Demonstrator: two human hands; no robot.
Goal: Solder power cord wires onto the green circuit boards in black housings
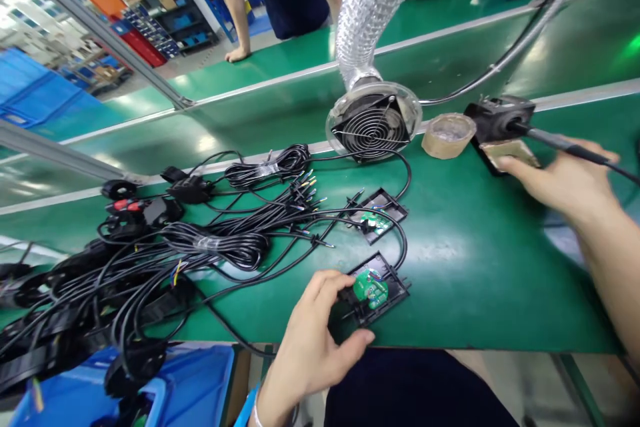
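My left hand (320, 333) is at a black plastic housing (395, 290) with a round green circuit board (371, 288) inside. Its fingertips touch the housing's left edge; the thumb is spread apart below the near corner. A second such housing (400, 213) lies just behind, with a black cable attached. At the right, my right hand (575, 180) reaches to the soldering iron stand (500, 113), thumb stretched over the yellowish sponge (515, 152). The soldering iron (563, 140) sits in the stand, its handle crossing over this hand. The other fingers are mostly hidden behind the handle.
Bundled black cables (215, 243) with bare wire ends cover the left of the green bench. A tape roll (447, 135) and a fume fan (373, 127) on a foil duct stand behind. A blue bin (200, 387) is below left. Another person's hand (237, 55) rests across the bench.
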